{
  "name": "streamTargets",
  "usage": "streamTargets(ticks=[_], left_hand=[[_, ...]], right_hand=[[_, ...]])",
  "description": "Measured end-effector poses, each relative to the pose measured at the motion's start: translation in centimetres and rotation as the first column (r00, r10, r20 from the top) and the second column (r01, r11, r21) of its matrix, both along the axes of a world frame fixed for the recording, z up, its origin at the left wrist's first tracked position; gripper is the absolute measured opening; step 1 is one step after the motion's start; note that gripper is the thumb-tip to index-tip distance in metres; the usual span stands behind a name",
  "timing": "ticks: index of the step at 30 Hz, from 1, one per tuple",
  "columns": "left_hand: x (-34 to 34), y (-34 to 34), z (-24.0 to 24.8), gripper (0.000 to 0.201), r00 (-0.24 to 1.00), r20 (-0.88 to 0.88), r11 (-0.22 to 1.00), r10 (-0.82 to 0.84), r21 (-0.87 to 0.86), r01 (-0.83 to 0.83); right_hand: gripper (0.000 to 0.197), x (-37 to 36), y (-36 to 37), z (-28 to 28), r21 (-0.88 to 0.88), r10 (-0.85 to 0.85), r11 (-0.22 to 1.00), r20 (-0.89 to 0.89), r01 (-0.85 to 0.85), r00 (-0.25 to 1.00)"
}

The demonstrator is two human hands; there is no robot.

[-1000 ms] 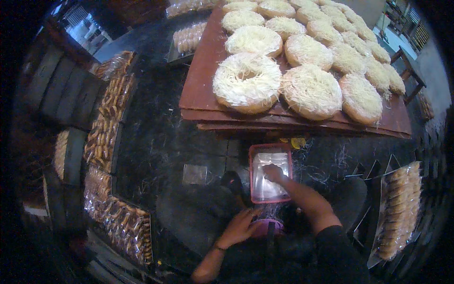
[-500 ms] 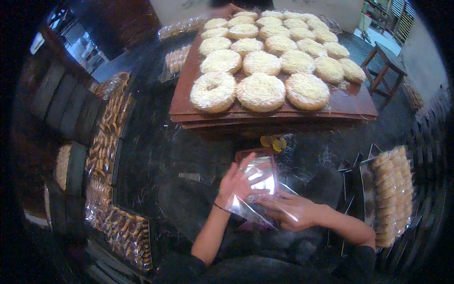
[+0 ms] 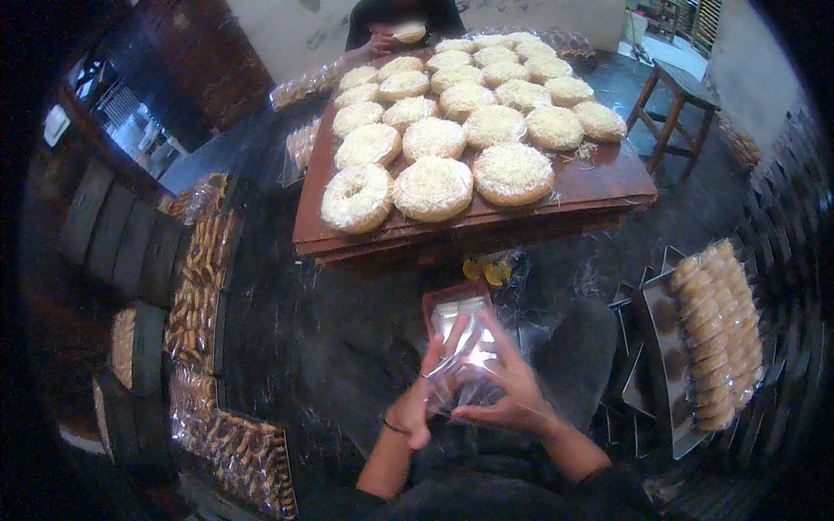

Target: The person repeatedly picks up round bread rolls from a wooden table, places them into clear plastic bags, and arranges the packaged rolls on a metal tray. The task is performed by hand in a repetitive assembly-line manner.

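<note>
Between my two hands is a clear plastic bag (image 3: pixel 465 388), crinkled and shiny. My left hand (image 3: pixel 420 395), a dark band at its wrist, holds the bag's left side with fingers stretched forward. On the other side my right hand (image 3: pixel 514 391) curves around the bag, thumb underneath and fingers along it. Just beyond my fingertips lies a red-edged tray (image 3: pixel 428 306) with a stack of shiny clear bags (image 3: pixel 463 306). Farther off, round buns topped with pale shreds (image 3: pixel 433 188) stand in rows on a stack of reddish-brown boards (image 3: pixel 599 193).
Packed baked goods (image 3: pixel 195 295) line the left side. At the right, wrapped rolls (image 3: pixel 717 334) lie on a metal tray (image 3: pixel 665 373). Yellow round pieces (image 3: pixel 486 271) sit before the boards. Across them, another person's hand (image 3: pixel 380 43) is near a bun. A wooden stool (image 3: pixel 673 113) stands far right.
My right hand has moved from pinching the bag's edge to cupping its right side, and my left hand has drawn back slightly. The view has shifted; the other person now shows with a bun.
</note>
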State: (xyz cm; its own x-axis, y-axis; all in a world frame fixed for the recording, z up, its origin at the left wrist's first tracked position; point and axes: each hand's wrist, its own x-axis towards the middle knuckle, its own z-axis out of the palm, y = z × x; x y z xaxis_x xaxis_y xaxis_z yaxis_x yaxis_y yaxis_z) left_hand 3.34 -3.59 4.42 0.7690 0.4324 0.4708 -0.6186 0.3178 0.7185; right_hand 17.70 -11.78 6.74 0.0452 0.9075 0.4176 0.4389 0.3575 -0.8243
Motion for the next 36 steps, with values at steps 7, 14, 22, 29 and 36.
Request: streamTargets(ticks=[7,14,22,29,36], left_hand=[[2.9,-0.9,-0.4,0.055,0.912,-0.169,0.645,0.375,-0.659,-0.387],[-0.7,4.9,-1.0,0.032,0.891,-0.014,0.343,0.453,-0.92,-0.189],[1.6,4.3,-4.3,0.058,0.962,0.003,0.151,0.272,-0.988,-0.039],[2.9,4.7,-3.9,0.047,0.967,0.065,0.084,0.248,-0.995,0.046],[3.7,5.0,-3.3,0.029,0.959,0.056,0.0,0.279,-0.998,0.059]], right_hand=[[0.059,0.3,1.2,-0.5,-0.277,0.143,0.954,0.073,-0.118,0.987],[0.07,9.8,5.5,5.7,0.204,-0.688,0.725,0.187,0.657,0.701],[0.12,11.2,13.3,5.2,0.15,-0.746,0.605,0.449,0.782,0.492],[0.118,11.8,12.0,5.5,0.242,-0.768,0.64,0.152,0.729,0.623],[0.123,7.4,3.4,8.8,-0.013,-0.263,0.958,-0.44,0.286,0.859]])
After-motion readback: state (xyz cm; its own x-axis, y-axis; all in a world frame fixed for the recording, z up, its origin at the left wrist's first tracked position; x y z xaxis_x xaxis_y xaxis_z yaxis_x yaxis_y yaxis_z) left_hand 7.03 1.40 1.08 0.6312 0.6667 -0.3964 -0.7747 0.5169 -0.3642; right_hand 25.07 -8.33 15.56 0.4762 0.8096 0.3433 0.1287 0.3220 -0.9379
